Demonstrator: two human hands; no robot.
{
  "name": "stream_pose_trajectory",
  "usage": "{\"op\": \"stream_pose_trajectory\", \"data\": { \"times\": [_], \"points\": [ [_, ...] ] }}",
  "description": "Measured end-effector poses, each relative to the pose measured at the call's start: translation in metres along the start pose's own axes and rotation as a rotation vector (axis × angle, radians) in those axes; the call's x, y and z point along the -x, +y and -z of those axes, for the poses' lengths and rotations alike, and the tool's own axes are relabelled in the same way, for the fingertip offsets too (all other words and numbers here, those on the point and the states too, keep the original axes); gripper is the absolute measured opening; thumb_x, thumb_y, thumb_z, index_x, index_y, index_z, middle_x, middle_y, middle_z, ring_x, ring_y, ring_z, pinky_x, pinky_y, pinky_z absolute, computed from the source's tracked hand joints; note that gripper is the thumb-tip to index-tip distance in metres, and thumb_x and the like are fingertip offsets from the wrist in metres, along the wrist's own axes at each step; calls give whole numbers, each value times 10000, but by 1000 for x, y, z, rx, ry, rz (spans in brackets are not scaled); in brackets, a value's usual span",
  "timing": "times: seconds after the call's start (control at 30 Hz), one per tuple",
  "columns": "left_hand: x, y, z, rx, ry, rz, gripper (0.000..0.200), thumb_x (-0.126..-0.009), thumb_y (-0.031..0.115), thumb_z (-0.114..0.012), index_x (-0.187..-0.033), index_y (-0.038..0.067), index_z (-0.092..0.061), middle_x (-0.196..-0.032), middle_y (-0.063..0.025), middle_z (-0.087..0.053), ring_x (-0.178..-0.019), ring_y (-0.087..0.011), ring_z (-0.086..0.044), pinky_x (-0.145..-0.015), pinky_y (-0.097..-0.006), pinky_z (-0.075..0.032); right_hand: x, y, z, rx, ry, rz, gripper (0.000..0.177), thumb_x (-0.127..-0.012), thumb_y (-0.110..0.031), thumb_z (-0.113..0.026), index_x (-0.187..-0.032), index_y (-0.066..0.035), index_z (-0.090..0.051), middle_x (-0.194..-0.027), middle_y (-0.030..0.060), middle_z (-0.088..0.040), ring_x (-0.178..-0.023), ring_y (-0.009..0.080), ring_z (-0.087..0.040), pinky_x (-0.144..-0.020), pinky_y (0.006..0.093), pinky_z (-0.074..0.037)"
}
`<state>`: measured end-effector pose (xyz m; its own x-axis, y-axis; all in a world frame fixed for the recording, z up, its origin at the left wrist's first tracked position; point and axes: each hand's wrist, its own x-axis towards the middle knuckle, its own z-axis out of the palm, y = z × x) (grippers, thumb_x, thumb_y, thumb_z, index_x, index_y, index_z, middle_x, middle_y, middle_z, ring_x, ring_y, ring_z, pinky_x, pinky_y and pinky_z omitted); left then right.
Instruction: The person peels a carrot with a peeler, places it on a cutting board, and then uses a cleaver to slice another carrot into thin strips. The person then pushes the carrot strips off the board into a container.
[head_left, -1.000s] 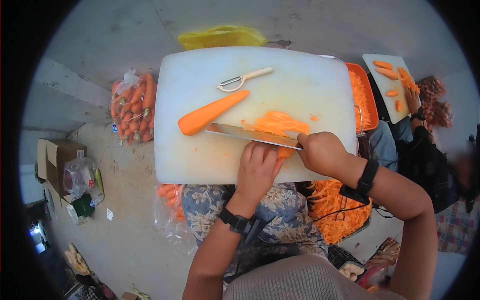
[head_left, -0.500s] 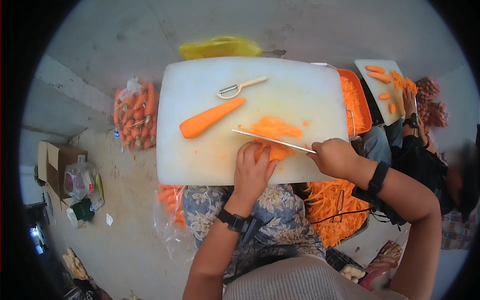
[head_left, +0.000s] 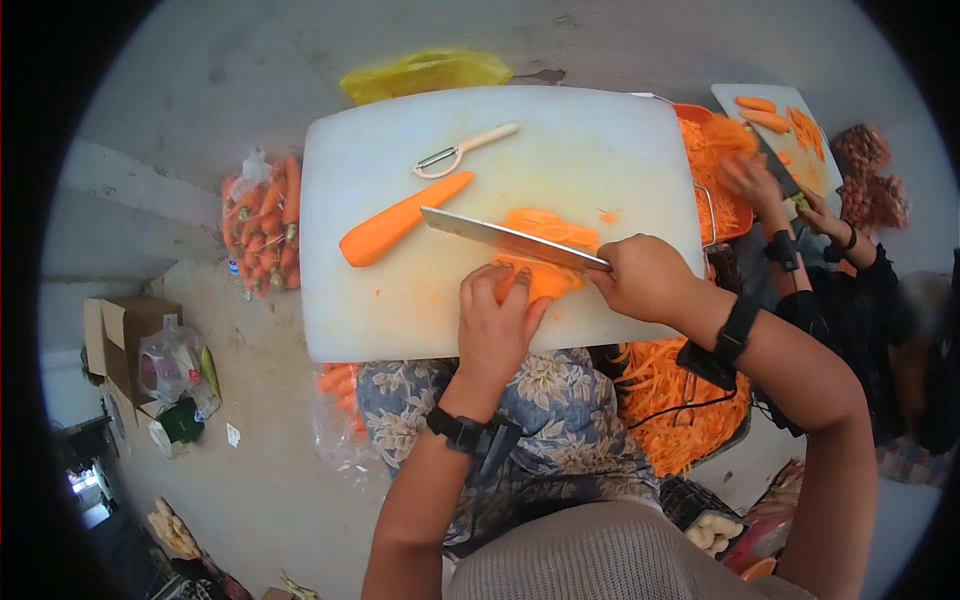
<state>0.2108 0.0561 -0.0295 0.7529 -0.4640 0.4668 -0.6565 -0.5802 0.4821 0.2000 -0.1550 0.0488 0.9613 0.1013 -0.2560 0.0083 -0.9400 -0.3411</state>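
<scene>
My right hand [head_left: 640, 278] grips the handle of a wide-bladed knife [head_left: 510, 240], its blade pointing left across the board. Beneath the blade, my left hand [head_left: 497, 312] presses carrot slices [head_left: 543, 277] against the white cutting board [head_left: 370, 320], fingers curled over them. Just beyond the knife lies a pile of cut carrot [head_left: 553, 226]. A whole peeled carrot [head_left: 405, 220] rests on the left of the board. Behind it sits a peeler [head_left: 465, 150] with a pale handle.
Orange tub of shredded carrot [head_left: 715, 190] at right; more shreds [head_left: 680, 410] in a container below. Bagged carrots [head_left: 263, 225] and a cardboard box [head_left: 130, 330] stand left. At far right, a co-worker's hand [head_left: 755, 185] moves beside another board [head_left: 800, 140].
The knife blade has tilted so its broad face shows. My left hand stays on the slices. The co-worker's hand has moved from their board toward the orange tub with carrot shreds.
</scene>
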Motion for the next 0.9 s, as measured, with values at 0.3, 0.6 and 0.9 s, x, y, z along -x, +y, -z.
{"op": "stream_pose_trajectory", "data": {
  "times": [0.3, 0.6, 0.9],
  "points": [
    [3, -2, -2, 8, 19, 6, 421, -762, 183, -772, -1110, 11, -610, -1121, -170, -521, -1085, -358, -504, -929, -449, -434, 15, -13, 18, 104, 61, 27, 292, -884, -281, -611, -755, -25, -667, -644, 180, -633, -630, 359, -639, -624, 455, -510],
    [4, -1, -1, -27, -13, 37, 428, -771, 217, -759, -1122, 31, -597, -1076, -175, -505, -1016, -372, -489, -873, -455, -446, 25, -16, 11, 249, -20, 122, 255, -861, -253, -635, -770, -15, -643, -601, 160, -618, -564, 334, -636, -543, 424, -511],
    [-4, 2, -1, 15, -9, 24, 418, -746, 189, -778, -1089, 24, -604, -1073, -179, -503, -996, -373, -497, -848, -460, -445, 5, -13, 17, 269, -182, 79, 118, -796, -133, -635, -787, -18, -658, -704, 178, -659, -660, 343, -662, -616, 435, -530]
  ]
}}
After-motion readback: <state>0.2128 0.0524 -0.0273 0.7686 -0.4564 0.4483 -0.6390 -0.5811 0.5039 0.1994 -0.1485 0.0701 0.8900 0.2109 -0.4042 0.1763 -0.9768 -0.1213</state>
